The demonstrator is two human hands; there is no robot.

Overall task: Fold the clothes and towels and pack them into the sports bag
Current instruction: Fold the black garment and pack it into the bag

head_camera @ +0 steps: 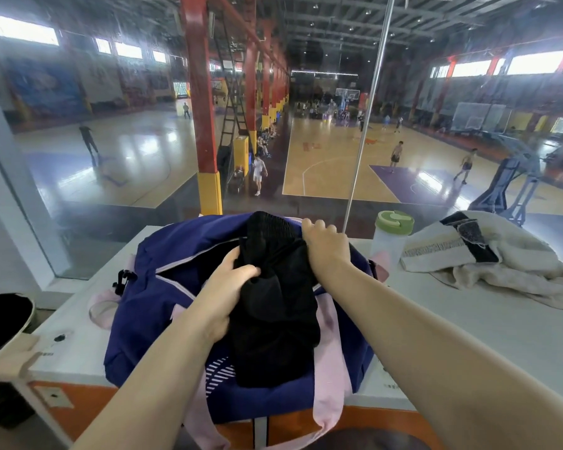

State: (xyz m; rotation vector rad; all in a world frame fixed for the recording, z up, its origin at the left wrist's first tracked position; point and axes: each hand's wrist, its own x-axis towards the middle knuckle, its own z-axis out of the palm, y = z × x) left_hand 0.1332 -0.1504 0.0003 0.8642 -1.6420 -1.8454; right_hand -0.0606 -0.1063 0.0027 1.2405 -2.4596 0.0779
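Right now a navy blue fabric sports bag [143,287] with pale pink straps sits on a white tabletop [468,336], its top zip open, and everything else is placed from that bag. Bunched over the bag's open mouth is a black mesh garment [273,319], part of it rising above the far rim and part hanging down over the near side, covering the white stripe print on the bag's front. The left hand [228,293] grips the garment at the near-left of the opening, fingers curled tight into a fold of the cloth. The right hand [325,248] clutches the garment's upper right part at the far-right edge of the bag, knuckles up and fingers wrapped over the fabric. Whether it also catches the bag's rim cannot be told. Just to the right of the bag stands a clear plastic bottle with a green lid [392,232]. Further right lies a crumpled cream towel [517,271] with a patterned band, and a small black cloth [472,235] rests on top of it. Behind the bag a glass pane [111,157] looks onto a basketball court
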